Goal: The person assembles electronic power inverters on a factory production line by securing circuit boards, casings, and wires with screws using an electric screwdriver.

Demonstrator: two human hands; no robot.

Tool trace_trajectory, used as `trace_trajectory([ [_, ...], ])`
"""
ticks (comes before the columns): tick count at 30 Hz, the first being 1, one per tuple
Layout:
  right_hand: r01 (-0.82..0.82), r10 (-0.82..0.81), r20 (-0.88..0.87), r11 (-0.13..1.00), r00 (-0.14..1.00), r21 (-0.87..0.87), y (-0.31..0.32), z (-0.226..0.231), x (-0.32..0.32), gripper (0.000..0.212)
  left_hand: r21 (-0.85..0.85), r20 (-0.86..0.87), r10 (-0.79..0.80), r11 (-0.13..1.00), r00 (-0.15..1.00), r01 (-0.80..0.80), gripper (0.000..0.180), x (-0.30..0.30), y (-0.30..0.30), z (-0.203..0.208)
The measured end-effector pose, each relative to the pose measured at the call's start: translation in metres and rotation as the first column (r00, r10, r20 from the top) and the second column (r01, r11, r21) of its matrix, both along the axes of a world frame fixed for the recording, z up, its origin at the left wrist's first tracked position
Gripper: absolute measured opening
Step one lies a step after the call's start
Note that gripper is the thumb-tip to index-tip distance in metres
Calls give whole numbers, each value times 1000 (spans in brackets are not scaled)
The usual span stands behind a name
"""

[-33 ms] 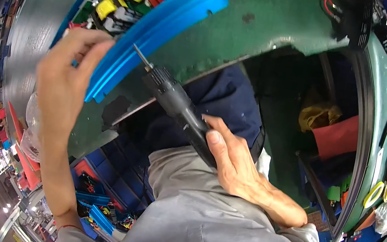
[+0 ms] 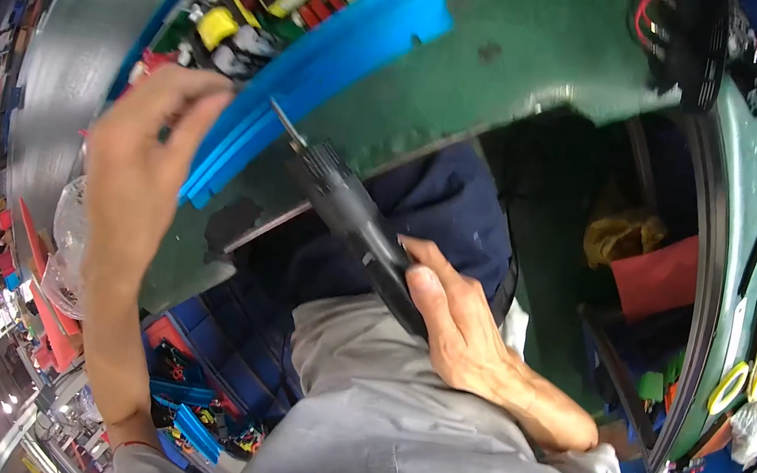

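In my right hand (image 2: 464, 324) is a black electric screwdriver (image 2: 352, 217), with my fingers wrapped round its rear end. Its thin metal bit points up and left, over the side wall of a blue metal housing (image 2: 333, 56). Whether the bit touches the wall, I cannot tell. Inside the housing sits a circuit board crowded with electronic parts, among them a yellow block (image 2: 216, 28) and red and black wires. My left hand (image 2: 143, 130), a little blurred, is at the near left end of the housing with thumb and fingers pinched together. Anything between those fingertips is hidden.
The housing lies on a green workbench (image 2: 541, 25) with a worn edge. Black units with red wires (image 2: 682, 42) stand at the far right. Yellow tape rolls (image 2: 729, 388) lie on the right side surface. Beside my left forearm is a blue bin (image 2: 187, 320) with parts.
Bench, housing and my left hand appear slightly lower and further right in the view. The screwdriver bit has shifted slightly the same way. Both hands keep their grip.
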State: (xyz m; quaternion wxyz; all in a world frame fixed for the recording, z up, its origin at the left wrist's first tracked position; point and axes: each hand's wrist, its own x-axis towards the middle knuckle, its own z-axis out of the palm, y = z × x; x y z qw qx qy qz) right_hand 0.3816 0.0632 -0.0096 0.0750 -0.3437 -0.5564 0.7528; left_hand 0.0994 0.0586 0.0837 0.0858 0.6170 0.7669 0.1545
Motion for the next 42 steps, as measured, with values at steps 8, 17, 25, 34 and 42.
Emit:
trace_trajectory([
  [8,-29,-43,-146,890,988,-455,-13,-26,7,77,110,-152,-170,976,974,188,16,-8,2,-2],
  [17,-40,-28,-98,780,995,-625,-10,-14,7,92,78,-73,-278,956,958,283,16,-23,11,5],
  [25,-93,40,-101,787,994,-609,1,-13,4,100,44,-89,-274,959,957,279,15,-26,12,-3],
  [34,-79,77,-18,930,997,-358,4,-4,0,87,11,-190,-340,937,921,348,9,-23,17,2],
  [42,-109,67,-99,850,993,-515,5,-20,7,99,37,-209,-280,955,937,293,10,-19,8,-8],
])
